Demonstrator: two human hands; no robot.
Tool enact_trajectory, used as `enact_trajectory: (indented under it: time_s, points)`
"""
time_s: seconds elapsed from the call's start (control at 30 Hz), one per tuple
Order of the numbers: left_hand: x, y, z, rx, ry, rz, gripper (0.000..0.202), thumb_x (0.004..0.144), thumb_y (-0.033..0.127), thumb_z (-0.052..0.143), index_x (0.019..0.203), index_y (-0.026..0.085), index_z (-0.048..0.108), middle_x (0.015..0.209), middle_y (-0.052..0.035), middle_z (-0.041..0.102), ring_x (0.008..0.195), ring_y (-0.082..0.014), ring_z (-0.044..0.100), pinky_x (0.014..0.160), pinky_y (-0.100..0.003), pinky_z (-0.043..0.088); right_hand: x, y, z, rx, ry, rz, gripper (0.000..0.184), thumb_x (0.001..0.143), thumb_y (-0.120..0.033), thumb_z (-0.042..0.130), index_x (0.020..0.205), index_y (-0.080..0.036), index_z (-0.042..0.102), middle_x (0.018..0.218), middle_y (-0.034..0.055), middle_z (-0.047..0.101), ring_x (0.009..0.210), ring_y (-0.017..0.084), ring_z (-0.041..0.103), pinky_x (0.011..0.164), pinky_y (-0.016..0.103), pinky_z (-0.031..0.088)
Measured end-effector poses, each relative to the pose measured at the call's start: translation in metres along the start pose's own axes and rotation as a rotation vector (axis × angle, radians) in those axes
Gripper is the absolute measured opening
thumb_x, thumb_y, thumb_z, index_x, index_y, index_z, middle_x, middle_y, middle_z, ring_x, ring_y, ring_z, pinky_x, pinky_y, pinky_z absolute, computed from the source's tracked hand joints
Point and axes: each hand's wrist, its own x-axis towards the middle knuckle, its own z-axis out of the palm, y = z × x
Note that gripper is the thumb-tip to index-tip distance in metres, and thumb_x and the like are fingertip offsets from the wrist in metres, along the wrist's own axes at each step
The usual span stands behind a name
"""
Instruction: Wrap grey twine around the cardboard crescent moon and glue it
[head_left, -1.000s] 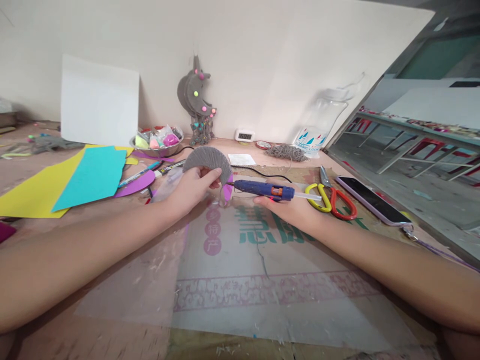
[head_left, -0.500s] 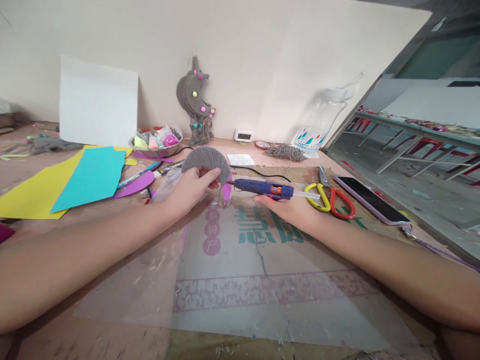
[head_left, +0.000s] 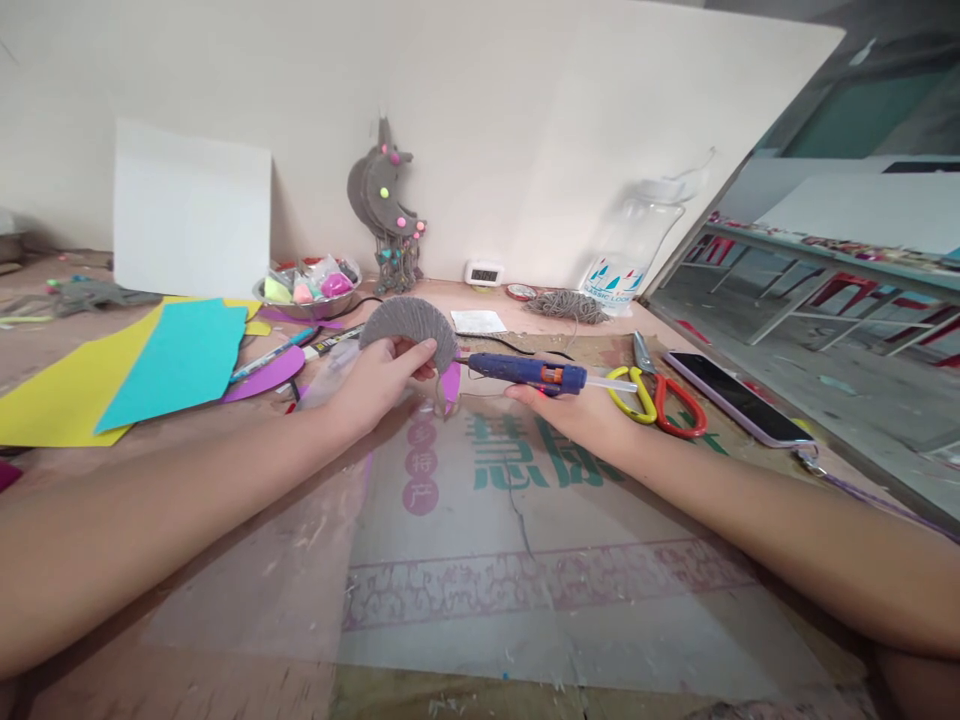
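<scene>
A cluttered craft desk (head_left: 187, 690) ran along a pale wall (head_left: 525, 120), with a clear plastic sheet (head_left: 525, 600) spread over it. The glue gun (head_left: 525, 373) lay level above the far edge of that sheet, nozzle pointing left. The right hand (head_left: 577, 415) held it from below with its fingers closed round the grip, though whether one sat on the trigger could not be told.

Just left of the nozzle was the crescent (head_left: 409, 322) – a grey, yarn-wrapped arc lifted off the desk. The left hand (head_left: 371, 385) had its fingers pinched on the inner edge, thumb in front. The crescent's right tip stood very near the nozzle; contact could not be made out.

Just right of the gun lay scissors (head_left: 660, 395), and beyond them a phone (head_left: 731, 398). Behind the gun a yarn pile (head_left: 574, 305) sat near the wall. Well left of the gun were a bowl (head_left: 300, 305) of bright bits, a teal sheet (head_left: 176, 360) and a finished moon ornament (head_left: 382, 195) leaning on the wall.

As a judgement, gluing here would go best with a small bead placed right at the tip and the pinching fingers well back from the hot nozzle. The crescent ought to be steady and over the plastic – drips would then land there, not on the phone side of the gun.
</scene>
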Motion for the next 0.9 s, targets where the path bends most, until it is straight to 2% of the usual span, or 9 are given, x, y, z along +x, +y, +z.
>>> enact_trajectory:
  time_s: [0.2,0.4,0.9]
  points:
    - [0.0002,-0.0015,0.0005,-0.060,-0.011,-0.041,0.038,0.079,0.052,0.057,0.077,0.015,0.062,0.082,-0.0074,0.069,0.076,-0.0185,0.063,0.067,-0.027,0.045,0.0010,-0.0034,-0.0010,0.035,-0.012,0.043,0.031,0.075,-0.051,0.062,0.078,-0.020,0.064,0.069,0.0010,0.066,0.063,0.017,0.060,0.056,0.027,0.046]
    - [0.0022,-0.0054,0.0005,-0.069,-0.020,-0.009,0.039,0.079,0.053,0.057,0.079,0.015,0.063,0.083,-0.0075,0.069,0.077,-0.0183,0.064,0.072,-0.027,0.046,0.0001,-0.0030,-0.0011,0.012,0.014,0.041,0.033,0.075,-0.053,0.061,0.080,-0.020,0.066,0.069,0.0013,0.067,0.063,0.017,0.061,0.055,0.027,0.045]
    - [0.0017,-0.0037,0.0003,-0.077,-0.028,-0.009,0.037,0.079,0.052,0.057,0.080,0.015,0.062,0.084,-0.0080,0.069,0.078,-0.0188,0.064,0.073,-0.028,0.047,0.0005,0.0043,0.0012,0.005,0.048,0.033,0.032,0.077,-0.051,0.061,0.087,-0.021,0.067,0.075,0.0017,0.070,0.071,0.020,0.065,0.063,0.032,0.050]
